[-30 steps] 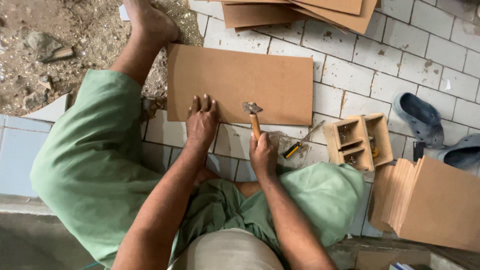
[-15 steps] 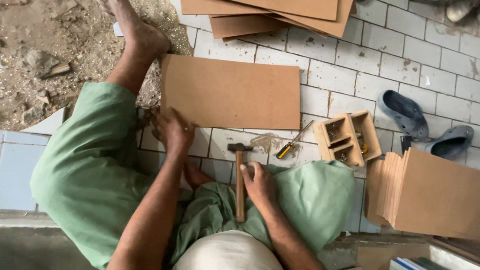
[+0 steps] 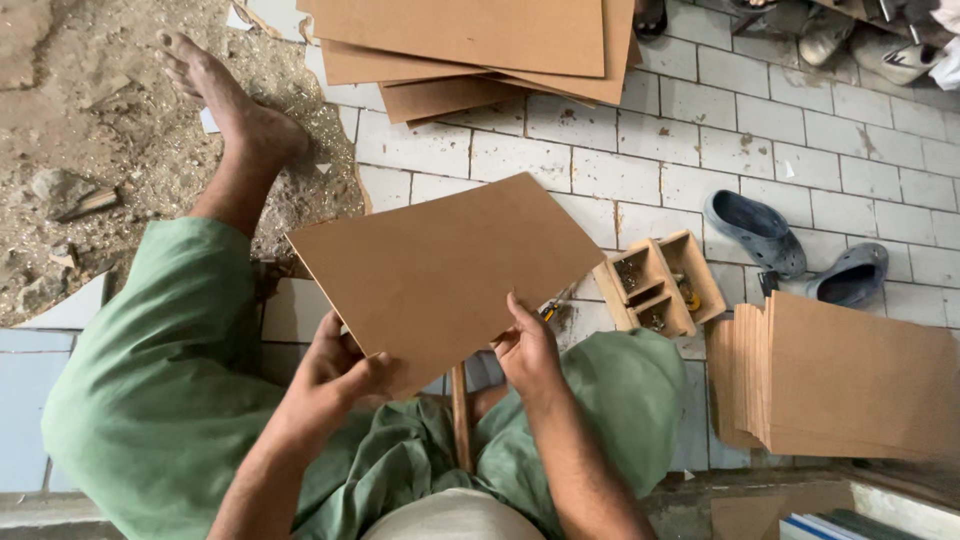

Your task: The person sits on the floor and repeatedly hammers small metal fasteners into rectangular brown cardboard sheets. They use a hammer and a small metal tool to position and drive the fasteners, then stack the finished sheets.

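The left hand (image 3: pixel 335 375) grips the near left edge of a brown fibreboard panel (image 3: pixel 440 265), fingers curled under it, while the right hand (image 3: pixel 528 350) pinches the near right edge with the thumb on top. The panel is lifted off the tiled floor (image 3: pixel 640 170) and tilted, its far corner higher than the near edge. To handle it well, both hands should keep an even grip on opposite edges so the thin sheet does not twist or sag. A wooden handle (image 3: pixel 461 415) lies between the person's knees below the panel. Just right of the panel sits a small wooden compartment box (image 3: pixel 660 285), with grey clogs (image 3: pixel 760 235) beyond. A stack of panels (image 3: pixel 850 375) stands at the right, and more boards (image 3: pixel 470 45) lie at the top.
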